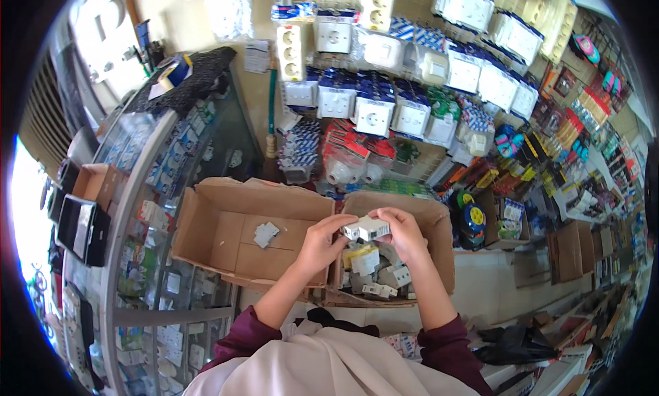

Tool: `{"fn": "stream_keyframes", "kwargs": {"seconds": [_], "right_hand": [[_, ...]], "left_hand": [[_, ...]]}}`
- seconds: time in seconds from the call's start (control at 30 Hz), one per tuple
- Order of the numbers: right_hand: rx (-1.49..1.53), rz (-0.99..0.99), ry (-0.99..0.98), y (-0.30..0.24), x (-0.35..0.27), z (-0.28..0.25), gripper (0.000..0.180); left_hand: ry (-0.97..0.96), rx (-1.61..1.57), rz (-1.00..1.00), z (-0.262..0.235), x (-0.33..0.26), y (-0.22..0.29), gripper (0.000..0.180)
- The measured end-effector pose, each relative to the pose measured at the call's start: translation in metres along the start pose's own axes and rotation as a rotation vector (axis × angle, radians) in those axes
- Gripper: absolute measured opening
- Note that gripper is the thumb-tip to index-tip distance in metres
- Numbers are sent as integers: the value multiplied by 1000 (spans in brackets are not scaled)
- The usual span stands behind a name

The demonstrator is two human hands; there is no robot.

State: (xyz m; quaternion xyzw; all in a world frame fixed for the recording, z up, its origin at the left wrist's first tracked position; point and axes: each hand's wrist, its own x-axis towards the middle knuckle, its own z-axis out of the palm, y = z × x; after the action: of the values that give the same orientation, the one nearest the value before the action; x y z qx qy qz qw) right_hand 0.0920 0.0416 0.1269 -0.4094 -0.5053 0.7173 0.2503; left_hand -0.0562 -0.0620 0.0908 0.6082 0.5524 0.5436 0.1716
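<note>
Above the right-hand cardboard box (445,259), my left hand (321,243) and my right hand (403,235) are both closed on a small white circuit breaker (371,229). My fingertips grip it from its two sides, and dark print or dark parts show on its faces. Beneath my hands, several white electrical pieces (395,276) lie jumbled in that box, with a yellow-edged piece (358,257) among them. The left cardboard box (233,243) stands directly beside it and holds a small cluster of white pieces (266,234) on its bottom.
A glass display case (165,149) stands at the left, stocked with small goods. Packaged wall sockets (374,114) and power strips (290,53) hang on the wall ahead. To the right are a yellow-and-black cable reel (472,214) and a black plastic bag (516,344).
</note>
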Motion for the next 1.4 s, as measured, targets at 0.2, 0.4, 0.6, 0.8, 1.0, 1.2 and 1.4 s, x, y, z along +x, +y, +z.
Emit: {"fn": "stream_keyframes", "kwargs": {"seconds": [0.2,0.4,0.6,0.8,1.0,1.2,1.4], "right_hand": [[93,-80,-387,0,-5,39,24],[-425,-577,-625,-7,-20,123,34],[-441,-723,-896,-7,-50,228,40],[-417,-746,-1405,3,-85,328,43],[-338,-1049,-1710,11,-153,425,47],[-221,-1192,-1876,21,-215,497,40],[-313,-1167,-1824,38,-278,553,29]], "left_hand": [[248,-418,-347,-49,-33,-7,25],[444,-355,-337,-123,-85,9,25],[619,-187,-346,-198,-166,44,27],[660,-311,-289,-258,-252,86,31],[670,-594,-313,-294,-329,126,37],[742,-691,-274,-324,-392,178,43],[843,1,-403,-367,-460,232,39]]}}
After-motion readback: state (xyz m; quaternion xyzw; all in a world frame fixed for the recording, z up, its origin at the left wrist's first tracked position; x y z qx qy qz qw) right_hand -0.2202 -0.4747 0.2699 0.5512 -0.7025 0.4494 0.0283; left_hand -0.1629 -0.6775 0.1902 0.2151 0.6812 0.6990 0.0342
